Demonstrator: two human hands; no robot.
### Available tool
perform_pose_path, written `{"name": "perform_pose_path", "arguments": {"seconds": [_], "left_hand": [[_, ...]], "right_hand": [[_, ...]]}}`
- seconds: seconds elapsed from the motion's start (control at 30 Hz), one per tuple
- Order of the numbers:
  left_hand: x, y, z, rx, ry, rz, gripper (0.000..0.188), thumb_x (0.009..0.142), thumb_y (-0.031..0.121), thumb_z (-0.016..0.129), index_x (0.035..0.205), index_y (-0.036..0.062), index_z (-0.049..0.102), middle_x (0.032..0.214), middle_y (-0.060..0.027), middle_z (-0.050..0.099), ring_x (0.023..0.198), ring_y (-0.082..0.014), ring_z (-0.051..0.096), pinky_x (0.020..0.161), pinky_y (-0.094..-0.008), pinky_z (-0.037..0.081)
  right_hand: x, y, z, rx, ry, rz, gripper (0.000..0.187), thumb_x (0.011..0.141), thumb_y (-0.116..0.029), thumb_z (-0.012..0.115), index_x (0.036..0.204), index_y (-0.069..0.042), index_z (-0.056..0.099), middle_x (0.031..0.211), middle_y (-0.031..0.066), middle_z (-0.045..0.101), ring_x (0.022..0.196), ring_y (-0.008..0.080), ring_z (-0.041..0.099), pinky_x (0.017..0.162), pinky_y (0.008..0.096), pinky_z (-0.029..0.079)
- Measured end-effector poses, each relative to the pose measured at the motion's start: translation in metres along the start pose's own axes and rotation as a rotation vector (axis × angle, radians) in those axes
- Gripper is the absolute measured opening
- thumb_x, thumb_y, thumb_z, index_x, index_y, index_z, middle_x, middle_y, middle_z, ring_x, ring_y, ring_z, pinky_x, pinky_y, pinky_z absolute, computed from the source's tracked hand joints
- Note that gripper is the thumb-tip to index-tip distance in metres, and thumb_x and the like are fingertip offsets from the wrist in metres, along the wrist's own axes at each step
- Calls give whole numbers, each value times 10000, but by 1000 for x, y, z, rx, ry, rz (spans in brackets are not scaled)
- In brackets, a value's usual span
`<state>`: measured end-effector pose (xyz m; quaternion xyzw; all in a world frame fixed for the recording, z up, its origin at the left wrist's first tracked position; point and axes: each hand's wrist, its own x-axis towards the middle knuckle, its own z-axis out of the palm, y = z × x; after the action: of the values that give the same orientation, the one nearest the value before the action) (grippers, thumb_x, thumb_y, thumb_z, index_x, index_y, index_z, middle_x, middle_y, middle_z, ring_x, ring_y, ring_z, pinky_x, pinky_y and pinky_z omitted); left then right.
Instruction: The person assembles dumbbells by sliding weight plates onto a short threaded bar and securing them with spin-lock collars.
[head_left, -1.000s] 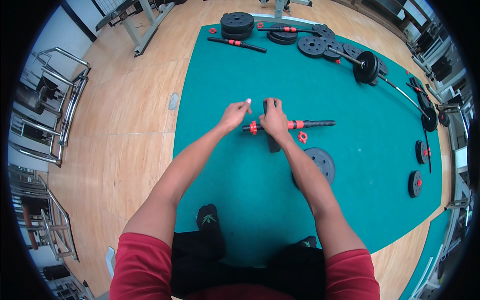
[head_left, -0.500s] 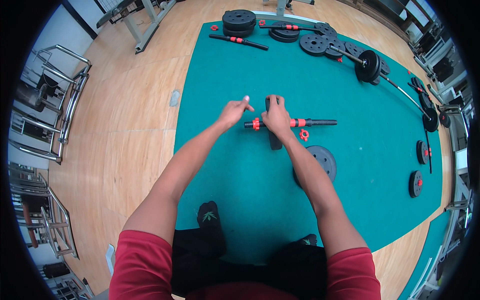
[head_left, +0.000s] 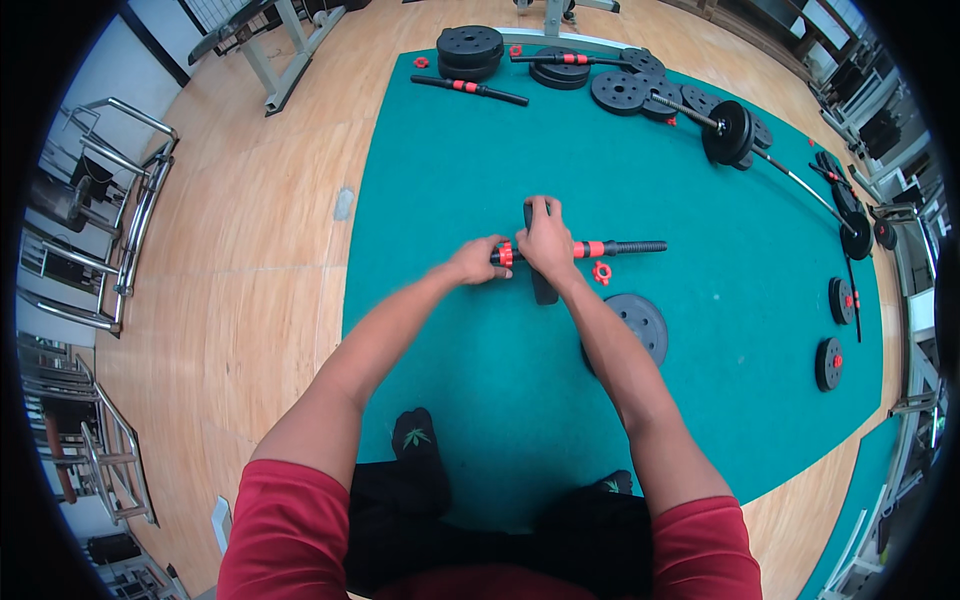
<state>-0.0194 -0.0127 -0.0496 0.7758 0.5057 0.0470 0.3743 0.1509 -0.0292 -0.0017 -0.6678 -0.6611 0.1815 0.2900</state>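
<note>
A short black dumbbell bar (head_left: 625, 247) with red collars lies across the green mat (head_left: 450, 180) in front of me. A black weight plate (head_left: 541, 287) stands on edge on the bar. My right hand (head_left: 545, 240) grips the top of that plate. My left hand (head_left: 478, 261) is closed on the bar's left end, beside a red collar (head_left: 505, 254). A loose red spin nut (head_left: 602, 272) lies on the mat just right of my right hand. A flat black plate (head_left: 640, 325) lies beside my right forearm.
More plates (head_left: 470, 45), a second short bar (head_left: 470, 88) and a loaded long barbell (head_left: 735, 135) lie at the mat's far edge. Small plates (head_left: 830, 363) sit at the right. Metal racks (head_left: 110, 240) stand on the wood floor to the left. My knees and feet are at the bottom.
My left hand, earlier open with something small and white at its fingertips, has come down and closed on the bar's left end. My right hand stays on the upright plate.
</note>
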Motion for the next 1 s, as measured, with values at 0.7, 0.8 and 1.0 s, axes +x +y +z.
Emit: {"name": "perform_pose_path", "arguments": {"seconds": [0.7, 0.8, 1.0], "left_hand": [[13, -15, -8, -639, -108, -375, 751, 950, 523, 557, 1479, 57, 297, 995, -129, 705, 780, -193, 699, 821, -339, 534], [11, -5, -9, -622, -134, -186, 793, 954, 592, 493, 1507, 80, 250, 1097, -154, 685, 852, -213, 697, 886, -409, 510], [31, -24, -18, -622, -269, -428, 856, 945, 605, 497, 1545, 113, 139, 1172, -173, 663, 937, -245, 688, 814, -419, 526]], "right_hand": [[-5, 16, -8, 102, 25, -42, 513, 766, -74, 628, 1260, -96, 493, 1324, 190, 456, 986, 454, 621, 847, 529, 517], [-2, 12, -14, 97, 19, -43, 522, 764, -82, 631, 1265, -97, 487, 1318, 188, 456, 995, 450, 619, 851, 525, 516], [-2, 10, -9, 60, 25, -48, 532, 764, -96, 640, 1272, -95, 481, 1307, 186, 459, 1016, 447, 609, 858, 520, 512]]}}
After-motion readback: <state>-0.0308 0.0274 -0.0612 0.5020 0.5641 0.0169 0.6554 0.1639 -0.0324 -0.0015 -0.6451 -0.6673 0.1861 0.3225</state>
